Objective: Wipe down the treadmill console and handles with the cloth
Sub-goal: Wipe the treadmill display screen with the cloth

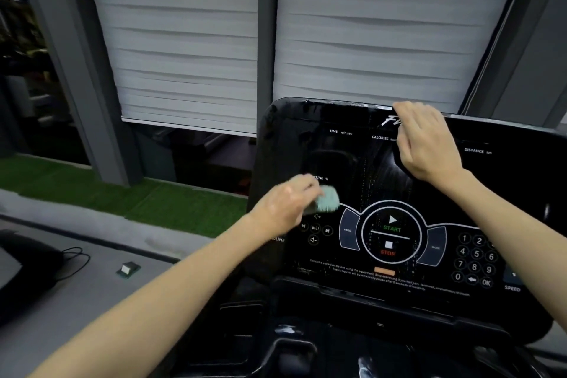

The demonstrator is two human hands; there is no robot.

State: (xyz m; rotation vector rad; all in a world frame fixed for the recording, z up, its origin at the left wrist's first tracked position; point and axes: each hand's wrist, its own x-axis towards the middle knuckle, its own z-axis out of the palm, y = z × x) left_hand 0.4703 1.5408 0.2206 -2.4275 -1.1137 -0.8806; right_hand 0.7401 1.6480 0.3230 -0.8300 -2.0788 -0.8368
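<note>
The cloth point(326, 202), a small pale-green wad, sits pressed on the console point(343, 120) face at approx 9 o'clock from the START button point(391, 224), just above the vol/media icons. The left hand point(288, 202) pinches it, fingers bunched round the wad; it's blurred, so prob. mid-stroke. The right hand point(426, 144) is at 12 o'clock on the console, fingers curled onto the top rim, gripping it as a brace, palm lying over the upper display. Faint streaks run down the glossy panel between the hands; can't tell if wet or just reflections. The keypad point(475, 255) is at 3 o'clock from START, well apart from the cloth. Step in hand, as I judge it: wiping the console face, L side; centre, R side and the handles look not yet done, and the handles aren't clearly in view. Next move calls for sweeping the cloth toward 3 o'clock across the START/STOP ring w/ light pressure so no btn gets triggered, and shifting the right hand off the rim so that patch gets wiped too. Beyond the console: grey blinds point(184, 40) at 12 o'clock, green turf point(92, 187) at 9, a small box point(128, 269) and a cable point(73, 258) at 8 o'clock.
</note>
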